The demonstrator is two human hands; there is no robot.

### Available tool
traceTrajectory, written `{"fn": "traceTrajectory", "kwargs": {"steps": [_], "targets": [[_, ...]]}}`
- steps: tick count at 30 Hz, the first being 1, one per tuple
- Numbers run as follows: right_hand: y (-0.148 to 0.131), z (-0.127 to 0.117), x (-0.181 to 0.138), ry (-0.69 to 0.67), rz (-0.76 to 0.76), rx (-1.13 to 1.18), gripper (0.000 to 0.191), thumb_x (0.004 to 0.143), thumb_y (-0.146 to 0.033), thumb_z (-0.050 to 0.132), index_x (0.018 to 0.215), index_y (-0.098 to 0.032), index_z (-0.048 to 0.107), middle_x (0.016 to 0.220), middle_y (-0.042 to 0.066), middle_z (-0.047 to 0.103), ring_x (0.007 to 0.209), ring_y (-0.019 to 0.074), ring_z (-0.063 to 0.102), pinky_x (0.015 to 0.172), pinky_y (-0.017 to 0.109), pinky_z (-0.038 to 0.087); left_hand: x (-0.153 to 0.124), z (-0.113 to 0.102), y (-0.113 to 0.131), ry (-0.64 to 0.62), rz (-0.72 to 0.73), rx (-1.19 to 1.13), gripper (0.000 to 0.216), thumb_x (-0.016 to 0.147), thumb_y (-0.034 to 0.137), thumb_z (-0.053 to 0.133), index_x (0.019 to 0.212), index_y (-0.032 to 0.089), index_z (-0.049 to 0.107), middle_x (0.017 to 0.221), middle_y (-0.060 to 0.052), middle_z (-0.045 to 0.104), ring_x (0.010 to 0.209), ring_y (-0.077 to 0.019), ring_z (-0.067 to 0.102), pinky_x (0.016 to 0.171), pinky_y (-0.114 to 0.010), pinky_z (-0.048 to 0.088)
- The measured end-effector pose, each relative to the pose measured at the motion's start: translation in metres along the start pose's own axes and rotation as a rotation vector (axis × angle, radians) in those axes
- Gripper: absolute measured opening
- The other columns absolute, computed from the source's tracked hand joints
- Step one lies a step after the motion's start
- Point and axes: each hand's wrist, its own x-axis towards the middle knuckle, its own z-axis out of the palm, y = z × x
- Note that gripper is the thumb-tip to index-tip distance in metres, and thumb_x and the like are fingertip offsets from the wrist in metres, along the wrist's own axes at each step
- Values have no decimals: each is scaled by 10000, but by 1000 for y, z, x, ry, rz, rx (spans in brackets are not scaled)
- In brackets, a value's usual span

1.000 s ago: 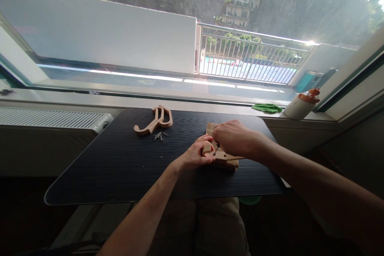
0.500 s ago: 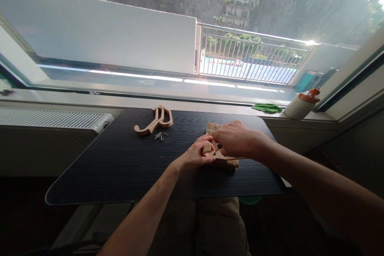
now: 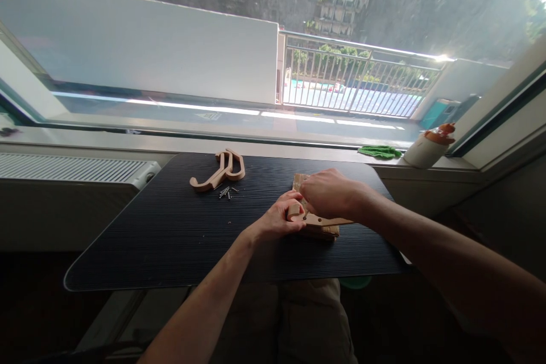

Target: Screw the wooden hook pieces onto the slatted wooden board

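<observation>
A curved wooden hook (image 3: 330, 221) lies across a rough wooden block (image 3: 327, 232) on the dark table. My left hand (image 3: 284, 215) grips the hook's curled end and steadies it against the block. Closed in a fist, my right hand (image 3: 330, 192) is just above the hook's flat part, round a thin dark-shafted hand tool that is mostly hidden; its kind cannot be made out. Two dark holes (image 3: 319, 220) show in the hook's flat part, one close to my left fingers.
More wooden hooks (image 3: 219, 172) lie at the table's far left, with several loose screws (image 3: 226, 192) in front of them. Along the windowsill are a green cloth (image 3: 379, 151) and a white bottle with an orange top (image 3: 429, 147). A radiator (image 3: 77, 168) stands left of the table (image 3: 170, 244).
My right fist has turned and shifted slightly to the left, covering the dark shaft that showed before. More of the hook's flat part and a second hole now show. My left hand keeps its grip.
</observation>
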Motion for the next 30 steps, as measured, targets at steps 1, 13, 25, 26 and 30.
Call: {"fn": "traceTrajectory", "kwargs": {"steps": [1, 13, 25, 26, 30], "targets": [[0, 0, 1, -6, 9, 0, 163, 704, -246, 561, 807, -157, 651, 822, 104, 666, 741, 208, 604, 611, 268, 405, 0, 0, 0, 1, 0, -1, 249, 636, 223, 655, 867, 160, 589, 1101, -70, 497, 1057, -216, 457, 941, -339, 364], [-1, -5, -10, -31, 13, -16, 206, 716, -221, 549, 891, -157, 636, 927, 120, 646, 821, 211, 596, 642, 265, 405, 0, -1, -2, -4, 21, 3, 212, 623, 229, 660, 809, 160, 585, 1091, -65, 500, 1064, -208, 457, 955, -334, 355], [-1, 3, -5, 39, 26, -23, 179, 705, -210, 549, 840, -147, 649, 878, 123, 653, 776, 214, 603, 617, 263, 411, 1, 1, -7, -8, 20, 13, 268, 631, 228, 656, 883, 176, 580, 1119, -59, 495, 1107, -216, 429, 981, -344, 329], [-2, 2, -5, 35, 26, -19, 178, 701, -226, 553, 828, -148, 649, 865, 120, 654, 764, 214, 604, 610, 265, 410, 1, 0, -6, -15, 21, 13, 253, 634, 230, 653, 869, 173, 579, 1117, -59, 496, 1105, -217, 430, 978, -344, 331], [-3, 1, -5, 11, 40, -18, 195, 683, -275, 562, 817, -162, 648, 852, 111, 655, 744, 216, 601, 586, 272, 406, 1, 0, -5, -23, 28, 15, 232, 639, 222, 644, 853, 164, 576, 1119, -59, 493, 1098, -212, 432, 971, -340, 335]]}}
